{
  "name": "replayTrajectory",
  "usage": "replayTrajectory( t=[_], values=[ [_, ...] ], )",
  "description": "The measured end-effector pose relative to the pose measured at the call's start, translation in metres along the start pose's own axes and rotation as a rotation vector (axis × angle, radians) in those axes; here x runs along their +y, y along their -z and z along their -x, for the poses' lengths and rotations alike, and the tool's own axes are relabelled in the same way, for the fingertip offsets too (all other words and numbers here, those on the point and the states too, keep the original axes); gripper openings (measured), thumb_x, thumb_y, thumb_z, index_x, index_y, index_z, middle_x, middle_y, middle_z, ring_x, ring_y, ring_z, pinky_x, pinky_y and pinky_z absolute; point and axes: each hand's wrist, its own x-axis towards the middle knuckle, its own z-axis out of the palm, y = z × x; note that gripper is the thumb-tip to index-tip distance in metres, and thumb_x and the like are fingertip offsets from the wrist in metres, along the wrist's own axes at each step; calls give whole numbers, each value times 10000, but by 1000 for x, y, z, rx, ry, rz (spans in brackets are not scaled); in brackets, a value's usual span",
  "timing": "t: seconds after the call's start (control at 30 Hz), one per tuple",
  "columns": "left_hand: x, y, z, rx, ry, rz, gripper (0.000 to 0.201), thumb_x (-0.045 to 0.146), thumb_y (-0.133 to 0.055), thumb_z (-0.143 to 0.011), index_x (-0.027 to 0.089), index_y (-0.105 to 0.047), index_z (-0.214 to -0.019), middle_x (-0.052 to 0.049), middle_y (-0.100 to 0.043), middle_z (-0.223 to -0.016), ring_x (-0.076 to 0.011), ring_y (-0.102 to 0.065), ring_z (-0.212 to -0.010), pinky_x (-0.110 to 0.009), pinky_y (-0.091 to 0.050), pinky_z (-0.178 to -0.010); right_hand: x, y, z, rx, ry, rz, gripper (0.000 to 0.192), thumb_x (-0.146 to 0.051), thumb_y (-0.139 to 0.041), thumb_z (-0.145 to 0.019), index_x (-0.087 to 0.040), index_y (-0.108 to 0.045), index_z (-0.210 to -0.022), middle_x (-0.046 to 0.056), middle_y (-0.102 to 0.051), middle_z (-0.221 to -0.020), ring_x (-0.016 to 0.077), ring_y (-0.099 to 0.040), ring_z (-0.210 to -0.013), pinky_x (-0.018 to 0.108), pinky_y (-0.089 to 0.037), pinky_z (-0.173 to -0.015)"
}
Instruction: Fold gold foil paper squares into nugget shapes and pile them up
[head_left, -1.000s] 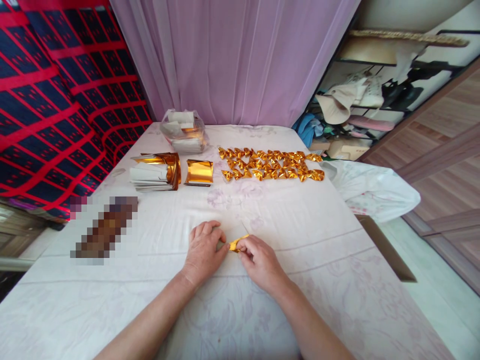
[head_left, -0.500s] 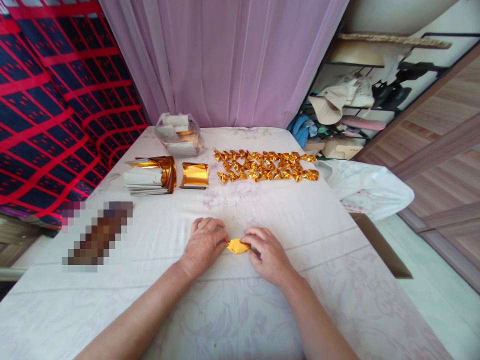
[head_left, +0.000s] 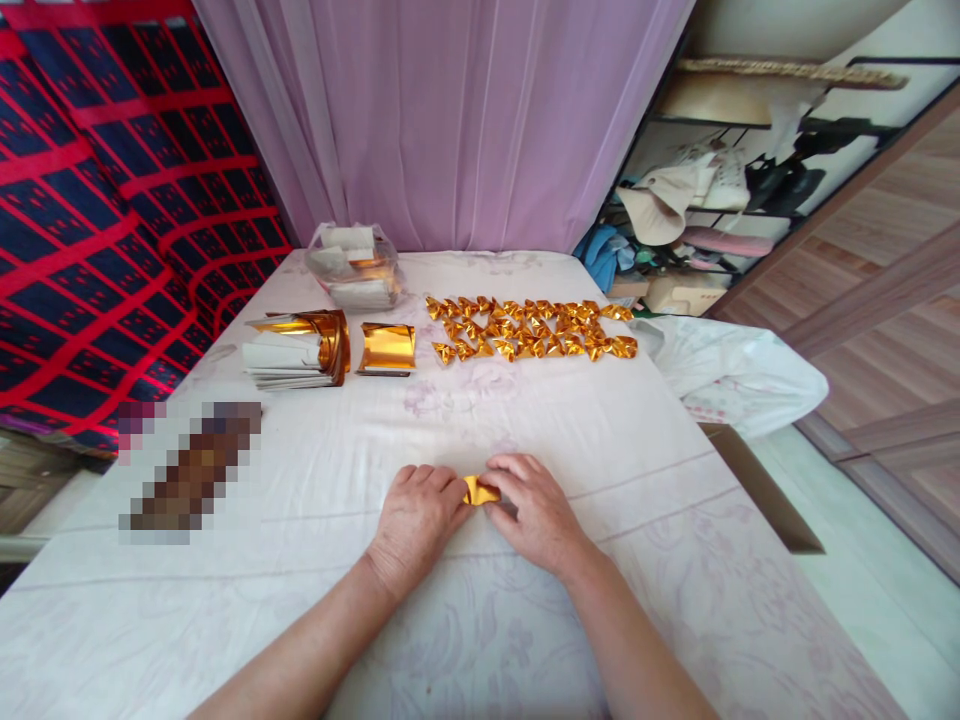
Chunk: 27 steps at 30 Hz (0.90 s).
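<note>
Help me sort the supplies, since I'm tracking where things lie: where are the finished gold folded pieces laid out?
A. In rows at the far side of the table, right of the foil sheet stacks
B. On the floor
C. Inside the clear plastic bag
A: the gold folded pieces lie in rows on the table, right of the foil sheet stacks.

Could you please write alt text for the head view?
Both hands, left hand and right hand, pinch a gold foil piece on a white cloth. Beyond lie rows of folded gold pieces and foil stacks.

white-clothed table [head_left: 600, 460] bears gold folded pieces [head_left: 529, 330], foil stacks [head_left: 300, 348], a bag [head_left: 352, 265].
</note>
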Motion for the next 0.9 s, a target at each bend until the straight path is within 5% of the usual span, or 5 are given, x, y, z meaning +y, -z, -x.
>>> replayTrajectory(
  t=[0.4, 0.9],
  values=[
    [-5, 0, -4, 33, -103, -188, 163, 274, -549, -934, 192, -635, -824, -40, -641, -770, -219, -594, -737, -378, -396, -703, 4, -2, 0, -15, 52, 2, 284, -83, -619, -800, -246, -692, -1020, 55, -624, -1123, 216, -544, -1052, 390, -456, -926],
    [-19, -5, 21, 196, -131, -106, 167, 127, -544, -917, 218, -646, -1013, -25, -709, -1079, -211, -628, -949, -391, -398, -856, -10, -6, -1, -47, 184, 89, 138, -204, -624, -896, -235, -665, -1024, 20, -706, -971, 178, -597, -893, 326, -415, -789]
  ],
)
